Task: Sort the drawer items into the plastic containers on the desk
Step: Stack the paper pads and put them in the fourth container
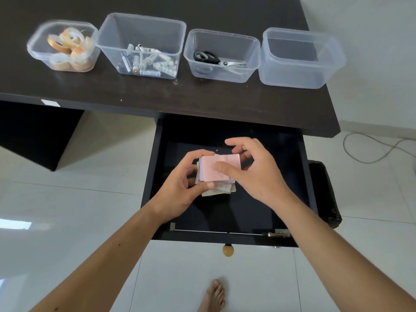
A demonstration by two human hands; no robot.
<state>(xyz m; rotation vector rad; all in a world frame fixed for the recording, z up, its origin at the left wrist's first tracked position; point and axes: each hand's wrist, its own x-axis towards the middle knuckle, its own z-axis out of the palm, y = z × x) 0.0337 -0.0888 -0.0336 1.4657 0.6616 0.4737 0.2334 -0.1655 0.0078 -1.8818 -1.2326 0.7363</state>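
Over the open dark drawer (301, 176) both my hands hold a small stack of paper notes (221, 164), pink on top with worn sheets below. My left hand (186, 188) grips the stack's left and lower edge with thumb on top. My right hand (254, 170) presses its thumb on the pink sheet, fingers curled behind the far edge. On the desk stand four clear plastic containers: one with tape rolls (67, 49), one with batteries (147, 63), one with scissors (211, 58), and an empty container (301, 75) at the right.
The dark desk (157, 95) ends just right of the empty container. The drawer has a round wooden knob (228, 250) at its front. A dark bin (326, 194) stands right of the drawer, a cable (369, 152) lies on the white tiled floor, and my bare foot (212, 296) is below.
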